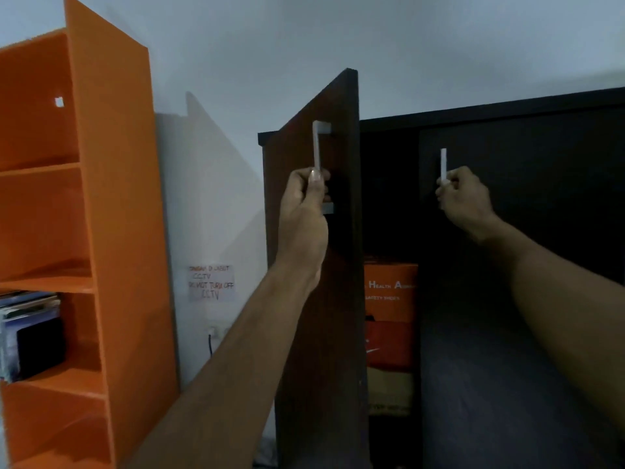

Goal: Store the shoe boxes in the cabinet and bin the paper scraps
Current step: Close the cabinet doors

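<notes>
A dark brown cabinet (507,110) fills the right half of the view. Its left door (314,299) is swung out towards me; my left hand (304,211) is closed around the lower part of its white bar handle (317,147). My right hand (465,201) grips the white handle (443,164) of the right door (527,231), which stands nearly shut. Through the gap between the doors I see stacked shoe boxes: an orange one (390,289) on top, a red one (389,343) under it, a tan one (390,387) lowest. No paper scraps are in view.
An orange open shelf unit (101,231) stands at the left, with books and a dark box (30,333) on one shelf. Between it and the cabinet is a white wall with a handwritten CCTV note (211,282) and a socket with a cable (211,333).
</notes>
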